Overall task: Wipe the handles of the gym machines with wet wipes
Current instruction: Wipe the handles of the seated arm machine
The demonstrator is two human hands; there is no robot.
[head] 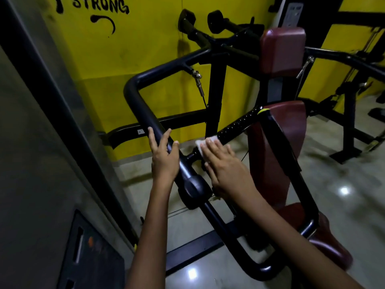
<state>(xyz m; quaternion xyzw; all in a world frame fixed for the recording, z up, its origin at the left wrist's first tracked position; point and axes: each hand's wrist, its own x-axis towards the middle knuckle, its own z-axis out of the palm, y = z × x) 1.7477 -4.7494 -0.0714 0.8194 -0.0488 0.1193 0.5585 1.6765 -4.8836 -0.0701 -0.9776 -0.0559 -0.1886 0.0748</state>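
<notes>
A black ribbed handle (237,124) juts from the machine's black tube arm (143,113) toward the maroon seat pads. My left hand (164,155) grips the tube arm just left of the handle's joint, fingers over the top. My right hand (224,165) lies over the near end of the ribbed handle and holds a white wet wipe (200,144) against it. The wipe shows past my fingertips, and the thumb sits below the handle. The part of the handle under my hand is hidden.
A maroon back pad (283,49) and a maroon seat (277,142) stand right of the handle. A grey weight-stack housing (31,163) fills the left side. Behind is a yellow wall (145,38). More black machine frames (350,113) stand at the right on the glossy floor.
</notes>
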